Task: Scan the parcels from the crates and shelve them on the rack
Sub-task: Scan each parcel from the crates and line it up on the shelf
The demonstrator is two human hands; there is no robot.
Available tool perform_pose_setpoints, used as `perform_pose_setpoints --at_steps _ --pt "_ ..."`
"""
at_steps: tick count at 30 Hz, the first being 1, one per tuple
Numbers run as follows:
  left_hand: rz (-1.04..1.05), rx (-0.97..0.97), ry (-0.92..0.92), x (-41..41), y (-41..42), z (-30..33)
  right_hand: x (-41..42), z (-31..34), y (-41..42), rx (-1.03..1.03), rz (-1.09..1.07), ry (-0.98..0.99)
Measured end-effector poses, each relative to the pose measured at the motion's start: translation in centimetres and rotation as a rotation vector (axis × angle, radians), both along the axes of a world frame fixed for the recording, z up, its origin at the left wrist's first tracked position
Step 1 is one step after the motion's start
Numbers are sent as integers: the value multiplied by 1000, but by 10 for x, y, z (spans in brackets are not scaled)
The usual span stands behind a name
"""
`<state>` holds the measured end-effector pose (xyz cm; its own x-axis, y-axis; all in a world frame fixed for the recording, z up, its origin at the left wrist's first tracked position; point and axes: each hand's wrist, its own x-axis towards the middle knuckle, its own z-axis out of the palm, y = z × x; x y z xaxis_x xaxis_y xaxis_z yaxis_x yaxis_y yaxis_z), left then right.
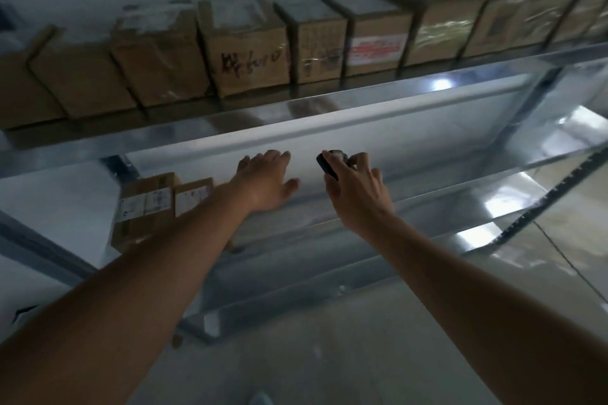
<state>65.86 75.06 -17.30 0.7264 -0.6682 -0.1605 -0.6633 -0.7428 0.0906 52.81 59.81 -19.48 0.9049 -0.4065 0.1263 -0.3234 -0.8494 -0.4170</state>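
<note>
Head view: right hand (357,189) grips black scanner (329,165) over glossy metal rack (329,102).

You see brown parcels (243,52), one with a red-and-white label (375,51), on a silver-grey rack (329,128).

There is only one view, from a camera on the person's head. It looks forward and a little downward at a metal rack (329,123), which stands close in front and crosses the picture on a slant, higher at the right side. The lens is wide, so straight edges bend near the borders. The top shelf with a row of cardboard parcels (243,46) lies in the upper part, a little blurred. Both forearms enter from the bottom corners and reach to the middle; the left hand (266,181) and the right hand (357,189) are near the centre. The floor (329,355) fills the lower part.
</note>
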Motion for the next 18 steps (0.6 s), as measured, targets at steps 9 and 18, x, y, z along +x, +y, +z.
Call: perform_pose_setpoints --at_steps 9,18 --pt "-155 -86 -88 -94 -196 50 -109 48 -179 -64 -115 -52" --pt "-386 -201 -91 -148 -398 97 -187 90 -345 -112 -329 -123"
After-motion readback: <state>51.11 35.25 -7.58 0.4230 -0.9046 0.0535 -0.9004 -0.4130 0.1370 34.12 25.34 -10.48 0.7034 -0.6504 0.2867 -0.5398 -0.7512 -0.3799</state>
